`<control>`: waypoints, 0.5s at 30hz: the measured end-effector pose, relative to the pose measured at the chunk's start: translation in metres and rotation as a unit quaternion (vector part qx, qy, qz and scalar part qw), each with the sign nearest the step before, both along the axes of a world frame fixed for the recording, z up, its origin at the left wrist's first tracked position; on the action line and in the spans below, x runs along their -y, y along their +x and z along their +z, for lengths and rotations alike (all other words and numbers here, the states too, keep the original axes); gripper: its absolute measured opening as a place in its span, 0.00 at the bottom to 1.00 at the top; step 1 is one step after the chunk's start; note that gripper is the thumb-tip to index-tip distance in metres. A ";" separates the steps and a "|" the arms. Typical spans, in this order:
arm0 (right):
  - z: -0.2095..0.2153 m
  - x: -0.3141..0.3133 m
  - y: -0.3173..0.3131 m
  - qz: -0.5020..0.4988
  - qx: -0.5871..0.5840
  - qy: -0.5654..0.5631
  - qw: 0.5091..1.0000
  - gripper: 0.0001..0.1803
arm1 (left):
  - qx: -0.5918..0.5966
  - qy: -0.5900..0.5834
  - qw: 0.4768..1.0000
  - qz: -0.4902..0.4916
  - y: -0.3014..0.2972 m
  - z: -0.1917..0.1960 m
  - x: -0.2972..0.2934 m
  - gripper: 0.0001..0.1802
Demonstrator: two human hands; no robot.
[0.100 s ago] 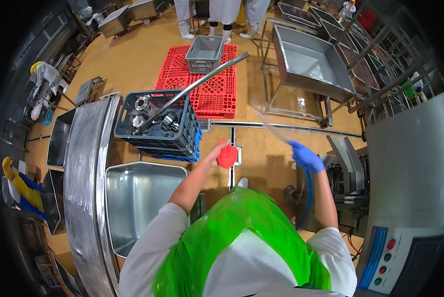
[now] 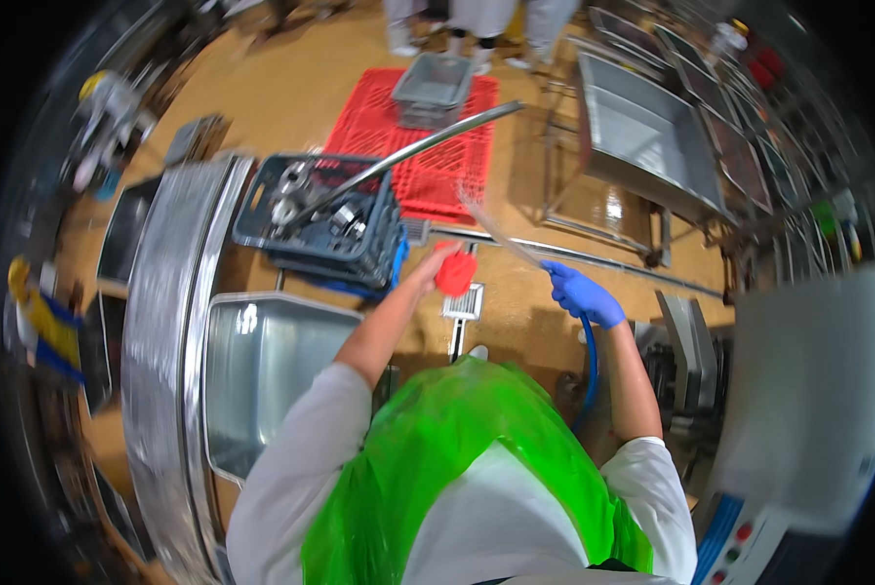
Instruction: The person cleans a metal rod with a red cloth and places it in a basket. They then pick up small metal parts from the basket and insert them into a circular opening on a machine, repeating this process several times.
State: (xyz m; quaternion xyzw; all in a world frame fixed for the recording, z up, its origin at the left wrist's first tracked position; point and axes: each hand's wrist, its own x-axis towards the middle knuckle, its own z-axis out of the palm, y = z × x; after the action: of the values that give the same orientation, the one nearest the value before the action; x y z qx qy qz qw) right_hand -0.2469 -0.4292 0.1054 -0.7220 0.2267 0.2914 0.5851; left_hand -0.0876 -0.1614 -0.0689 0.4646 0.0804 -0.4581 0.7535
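The left forearm [image 2: 384, 330] is stretched forward and inward, and the bare left hand [image 2: 431, 268] is curled in a grip. The right forearm [image 2: 636, 385] also slants inward; the blue-gloved right hand [image 2: 588, 294] is closed.

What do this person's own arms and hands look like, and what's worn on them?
The left hand is bare. The right hand wears a snug blue glove that ends about the wrist. The left sleeve and right sleeve are white, loose and short, leaving the forearms bare. I can make out no markings on either sleeve.
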 end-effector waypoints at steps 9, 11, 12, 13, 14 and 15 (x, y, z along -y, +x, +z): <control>0.026 -0.069 0.172 0.296 0.067 -0.042 0.952 0.26 | -0.063 -0.153 0.927 0.336 0.175 -0.098 -0.002 0.23; -0.006 -0.076 0.198 0.271 0.070 -0.019 0.960 0.27 | -0.103 -0.154 0.928 0.324 0.185 -0.095 -0.022 0.23; -0.007 -0.082 0.214 0.265 0.077 -0.018 0.961 0.27 | -0.120 -0.159 0.926 0.322 0.194 -0.089 -0.033 0.23; 0.000 -0.091 0.229 0.265 0.088 -0.016 0.960 0.27 | -0.138 -0.124 0.902 0.390 0.205 -0.088 -0.044 0.21; 0.017 -0.109 0.243 0.293 0.108 -0.012 0.950 0.27 | -0.091 -0.189 0.863 0.460 0.217 -0.126 -0.083 0.18; 0.011 -0.108 0.260 0.272 0.090 -0.031 0.958 0.27 | -0.111 -0.141 0.880 0.440 0.230 -0.112 -0.069 0.16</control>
State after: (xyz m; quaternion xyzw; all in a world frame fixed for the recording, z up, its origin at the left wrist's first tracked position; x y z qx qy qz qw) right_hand 0.0129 -0.3211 0.1166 -0.7978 -0.0227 0.3656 0.4789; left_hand 0.1428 -0.0929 -0.1808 0.2159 0.2944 -0.1344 0.9212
